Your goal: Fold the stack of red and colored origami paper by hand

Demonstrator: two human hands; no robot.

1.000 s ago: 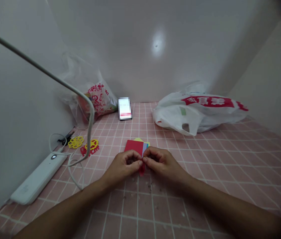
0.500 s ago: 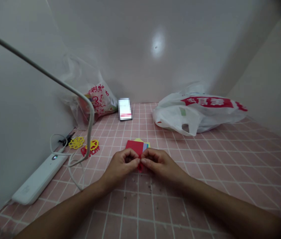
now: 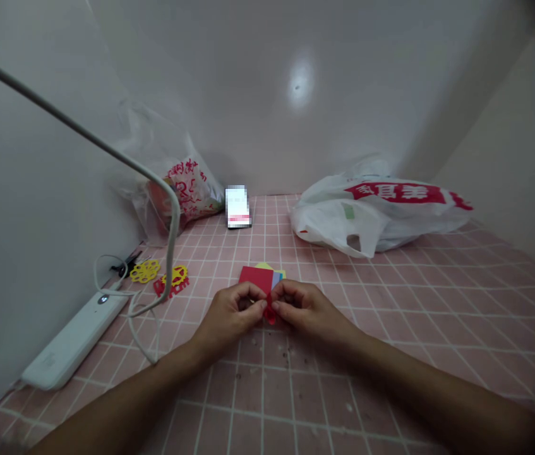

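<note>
A small red piece (image 3: 271, 315) is pinched between my two hands, low over the middle of the pink tiled tabletop (image 3: 305, 392). My left hand (image 3: 236, 313) grips its left side with thumb and forefinger. On the other side my right hand (image 3: 302, 309) has thumb and fingers closed on the same piece. Its exact shape is partly hidden by my fingertips. Just beyond my fingers lies a red square sheet (image 3: 256, 278), with yellow, lilac and blue sheets (image 3: 277, 276) showing from under it.
A white power strip (image 3: 75, 341) and a looping cable (image 3: 172, 234) are on the left, beside yellow cut-out shapes (image 3: 144, 271) and a red one (image 3: 172, 289). Farther back are a filled plastic bag (image 3: 191, 189), a lit phone (image 3: 237, 207) and a white bag (image 3: 381, 215).
My right hand has shifted slightly to the right, and more of the red piece shows between my fingertips. My left hand has hardly moved.
</note>
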